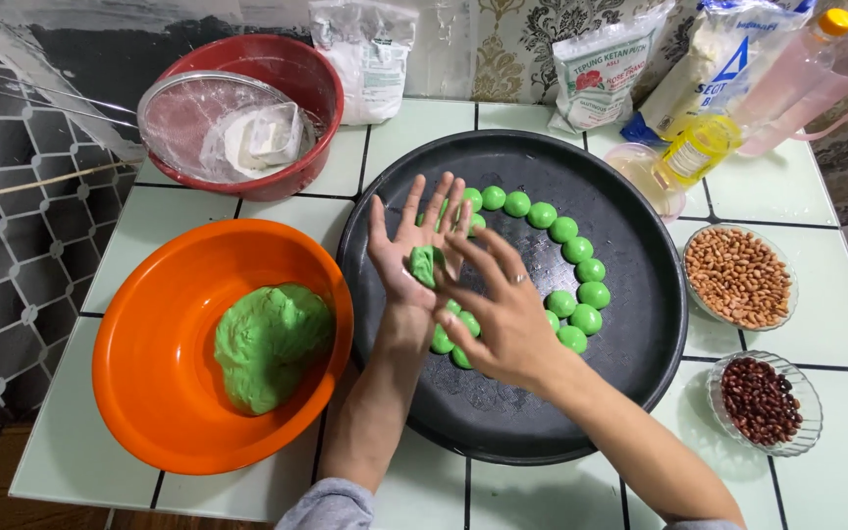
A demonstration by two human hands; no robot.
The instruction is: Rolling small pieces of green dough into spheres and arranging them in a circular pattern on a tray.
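Rolling green dough (423, 264) over black tray (640, 334)

Tiled table (817, 196) under bowls, tray (640, 373)

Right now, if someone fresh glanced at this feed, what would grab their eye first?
Probably the two hands at centre: the left hand, palm up, holds a piece of green dough, with the right hand over it. Beneath them, small green balls ring the black round tray. To the left, the orange bowl holds a big lump of green dough.
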